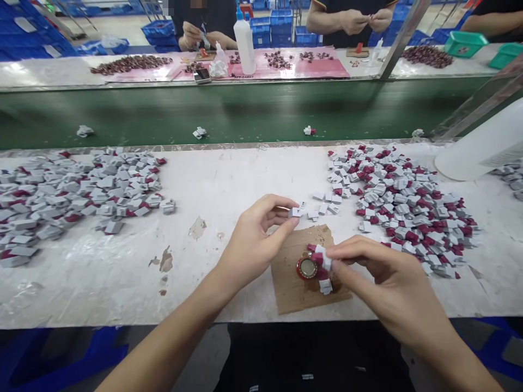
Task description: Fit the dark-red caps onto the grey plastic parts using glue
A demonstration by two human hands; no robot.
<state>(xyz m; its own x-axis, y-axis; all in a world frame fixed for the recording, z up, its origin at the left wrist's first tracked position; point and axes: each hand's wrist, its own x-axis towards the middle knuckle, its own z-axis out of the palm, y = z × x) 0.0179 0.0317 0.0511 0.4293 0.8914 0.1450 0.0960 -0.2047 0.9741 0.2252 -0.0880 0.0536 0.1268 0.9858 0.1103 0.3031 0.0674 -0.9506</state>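
Note:
Between thumb and index finger, my left hand (265, 226) pinches a small grey-white part (295, 213) above the back edge of a cardboard piece (292, 283). My right hand (378, 272) grips a white and dark red part (324, 259) over the cardboard's right side. Beside that part, on the cardboard, sits a small round red container (306, 268) with a silvery middle. A loose grey-white piece (326, 286) lies near the front of the cardboard. Several grey pieces (327, 203) are scattered just behind it.
Piles of grey and dark red parts lie at the left (81, 190) and right (408, 201). A large white bottle (482, 144) leans in at the right. Beyond the green belt (253, 109), people's hands work at a far table with a squeeze bottle (245, 46).

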